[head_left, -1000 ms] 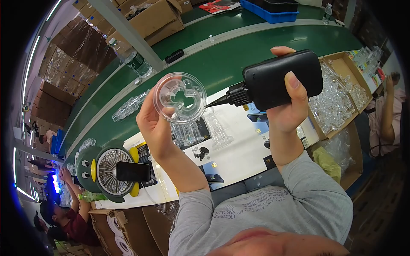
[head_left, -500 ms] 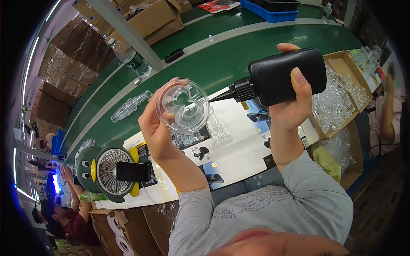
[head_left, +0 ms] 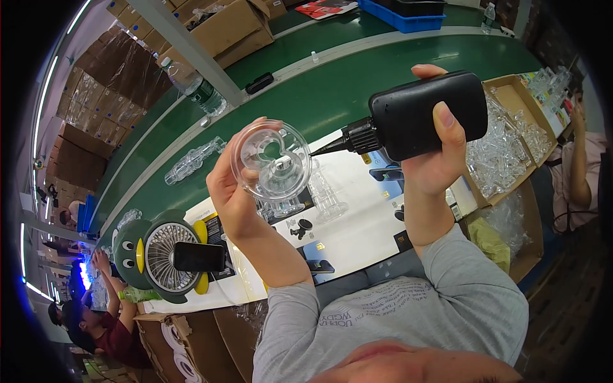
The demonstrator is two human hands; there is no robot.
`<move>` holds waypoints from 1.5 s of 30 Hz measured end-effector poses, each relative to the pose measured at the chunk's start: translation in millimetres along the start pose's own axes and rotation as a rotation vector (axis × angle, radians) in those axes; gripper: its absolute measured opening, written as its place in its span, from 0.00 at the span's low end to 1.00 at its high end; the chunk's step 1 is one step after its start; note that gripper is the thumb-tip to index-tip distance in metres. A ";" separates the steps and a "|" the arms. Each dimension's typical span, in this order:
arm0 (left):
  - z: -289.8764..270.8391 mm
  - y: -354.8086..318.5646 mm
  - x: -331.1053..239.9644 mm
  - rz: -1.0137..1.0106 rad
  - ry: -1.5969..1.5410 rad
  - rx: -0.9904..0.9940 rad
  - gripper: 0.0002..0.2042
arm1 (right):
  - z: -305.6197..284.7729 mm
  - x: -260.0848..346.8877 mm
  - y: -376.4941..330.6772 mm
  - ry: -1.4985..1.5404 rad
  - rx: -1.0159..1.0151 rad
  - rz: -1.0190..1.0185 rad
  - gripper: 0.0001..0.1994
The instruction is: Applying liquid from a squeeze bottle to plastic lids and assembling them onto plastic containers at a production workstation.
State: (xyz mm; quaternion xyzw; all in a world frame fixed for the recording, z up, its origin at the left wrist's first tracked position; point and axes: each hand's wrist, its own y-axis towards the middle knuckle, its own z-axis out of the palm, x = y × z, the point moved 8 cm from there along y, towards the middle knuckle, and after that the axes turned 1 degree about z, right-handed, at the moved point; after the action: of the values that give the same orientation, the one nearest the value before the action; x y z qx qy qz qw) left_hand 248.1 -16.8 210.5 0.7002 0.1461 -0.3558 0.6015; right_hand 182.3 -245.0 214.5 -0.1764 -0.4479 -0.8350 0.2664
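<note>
My left hand [head_left: 231, 191] holds up a clear round plastic disc [head_left: 271, 159] with a raised centre, its face turned toward me. My right hand [head_left: 436, 161] grips a black squeeze bottle [head_left: 429, 113] lying sideways. The bottle's thin black nozzle [head_left: 325, 149] points left and its tip touches the right rim of the disc. Both hands are raised above a white work surface [head_left: 357, 223] that carries a few clear plastic pieces and small black parts.
A green conveyor belt [head_left: 306, 96] runs behind the white surface. A penguin-shaped desk fan [head_left: 163, 255] stands at lower left. A cardboard box of clear plastic parts [head_left: 504, 153] sits at right, beside another person's arm [head_left: 578, 166]. Cardboard boxes stack beyond the belt.
The disc has moved right and down toward the bottle. The nozzle tip, apart from the disc before, now meets its right rim.
</note>
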 end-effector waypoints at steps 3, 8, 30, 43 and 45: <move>2.1 -0.4 -3.5 -0.001 0.027 0.007 0.28 | -0.8 0.0 0.4 -0.001 -0.002 -0.005 0.22; 6.4 -2.0 -5.8 -0.042 0.026 0.027 0.29 | -1.7 0.9 1.3 -0.001 0.000 -0.021 0.22; 11.1 -9.0 -1.1 -0.102 -0.107 0.016 0.29 | 0.1 12.6 -4.9 -0.065 0.068 -0.091 0.24; 7.6 -14.1 2.2 -0.191 -0.133 -0.089 0.35 | 1.4 16.0 -11.2 -0.086 0.004 -0.078 0.27; 11.1 -13.2 4.7 -0.194 -0.156 -0.057 0.35 | -1.4 17.3 -11.2 -0.131 0.070 -0.096 0.26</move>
State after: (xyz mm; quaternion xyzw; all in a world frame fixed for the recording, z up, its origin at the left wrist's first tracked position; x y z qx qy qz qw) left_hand 239.5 -25.3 197.4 0.6353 0.1760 -0.4616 0.5936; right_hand 161.7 -246.0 215.6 -0.1995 -0.5013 -0.8173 0.2024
